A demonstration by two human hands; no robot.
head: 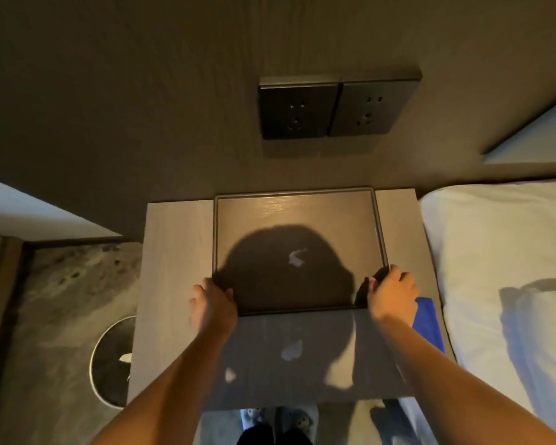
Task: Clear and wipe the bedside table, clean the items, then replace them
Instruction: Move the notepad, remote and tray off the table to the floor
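Note:
A dark square tray (296, 207) lies on the grey wooden bedside table (177, 252), pushed against the wall. My left hand (211, 305) grips the tray's near left corner, fingers curled over the rim. My right hand (394, 292) grips the near right corner the same way. A blue cloth (429, 322) lies on the table's right side, partly hidden under my right wrist. The tray holds nothing; a shadow of a head falls across it.
Two dark wall sockets (337, 107) sit above the table. A bed with a white pillow (501, 252) borders the table on the right. A round bin (113, 361) stands on the floor at the left. My slippered feet (280, 422) show below the table's front edge.

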